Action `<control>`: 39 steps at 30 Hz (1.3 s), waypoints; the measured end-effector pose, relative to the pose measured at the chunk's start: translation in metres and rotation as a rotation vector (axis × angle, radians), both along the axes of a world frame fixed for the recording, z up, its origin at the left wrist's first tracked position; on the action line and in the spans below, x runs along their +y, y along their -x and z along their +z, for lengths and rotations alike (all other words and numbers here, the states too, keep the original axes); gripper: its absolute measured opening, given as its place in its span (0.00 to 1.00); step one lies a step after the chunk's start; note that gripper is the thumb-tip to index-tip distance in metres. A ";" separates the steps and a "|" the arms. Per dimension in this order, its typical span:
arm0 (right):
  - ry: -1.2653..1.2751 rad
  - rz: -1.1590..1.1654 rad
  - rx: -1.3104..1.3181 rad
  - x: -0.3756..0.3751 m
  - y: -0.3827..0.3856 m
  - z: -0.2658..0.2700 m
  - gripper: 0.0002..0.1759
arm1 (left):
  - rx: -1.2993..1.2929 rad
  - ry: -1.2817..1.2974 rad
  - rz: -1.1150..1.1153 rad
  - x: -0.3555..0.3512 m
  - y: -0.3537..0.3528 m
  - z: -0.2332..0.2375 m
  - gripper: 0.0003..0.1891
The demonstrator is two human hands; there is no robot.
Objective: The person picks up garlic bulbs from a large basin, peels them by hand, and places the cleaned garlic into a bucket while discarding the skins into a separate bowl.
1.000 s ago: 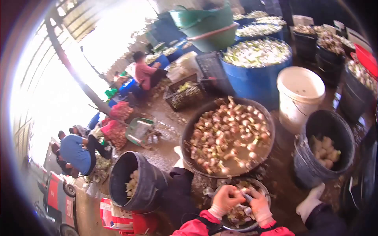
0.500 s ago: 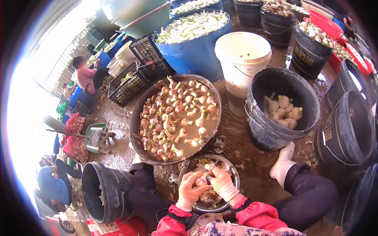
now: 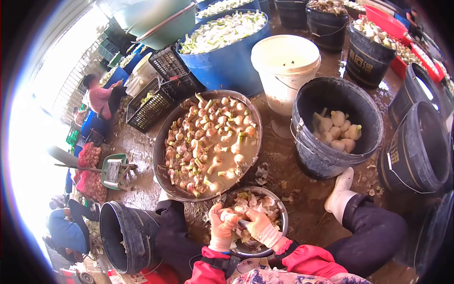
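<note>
My left hand (image 3: 221, 232) is closed around a garlic bulb (image 3: 230, 218), its fingers wrapped over most of it. My right hand (image 3: 263, 229) grips a small knife (image 3: 243, 223), whose dark part points at the bulb; its edge is too small to make out. Both hands wear pale gloves. They are over a metal bowl (image 3: 284, 218) of peeled skins and scraps (image 3: 265, 204) between my legs. Just beyond stands a wide basin (image 3: 159, 176) of muddy water with many unpeeled garlic bulbs (image 3: 198, 132). To the right, a black bucket (image 3: 312, 158) holds several peeled white bulbs (image 3: 338, 130).
A white bucket (image 3: 283, 90) and a blue tub (image 3: 222, 71) of cut garlic stand behind the basin. Black crates (image 3: 149, 106) are at its left. A black bucket (image 3: 137, 236) lies tilted by my left leg. More buckets (image 3: 414, 151) line the right. People (image 3: 101, 97) sit at left.
My hands have shifted slightly, with the left hand turning the bulb up and left. The right hand has drawn down and a little left with the knife. The view has shifted a little.
</note>
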State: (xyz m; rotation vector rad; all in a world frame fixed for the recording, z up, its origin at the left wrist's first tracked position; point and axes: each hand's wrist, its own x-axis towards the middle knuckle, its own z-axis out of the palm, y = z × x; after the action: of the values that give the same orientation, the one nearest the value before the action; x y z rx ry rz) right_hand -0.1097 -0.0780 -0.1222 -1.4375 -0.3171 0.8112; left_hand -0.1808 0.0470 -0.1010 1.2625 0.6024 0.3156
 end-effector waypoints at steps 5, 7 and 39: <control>-0.140 -0.138 0.072 -0.005 -0.011 -0.011 0.23 | 0.040 0.492 -0.257 0.014 0.006 0.005 0.33; -0.051 -0.196 0.069 -0.005 -0.014 -0.008 0.21 | -0.040 0.643 -0.324 0.009 0.013 0.005 0.31; -0.045 0.015 -0.170 -0.011 -0.013 -0.065 0.11 | 0.315 0.239 -0.350 0.011 0.039 0.034 0.40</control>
State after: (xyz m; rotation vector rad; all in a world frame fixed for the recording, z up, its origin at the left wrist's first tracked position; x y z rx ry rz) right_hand -0.0962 -0.0890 -0.1869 -1.4667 -0.4729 0.6906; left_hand -0.2198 0.0578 -0.0673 1.1673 0.6508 -0.2455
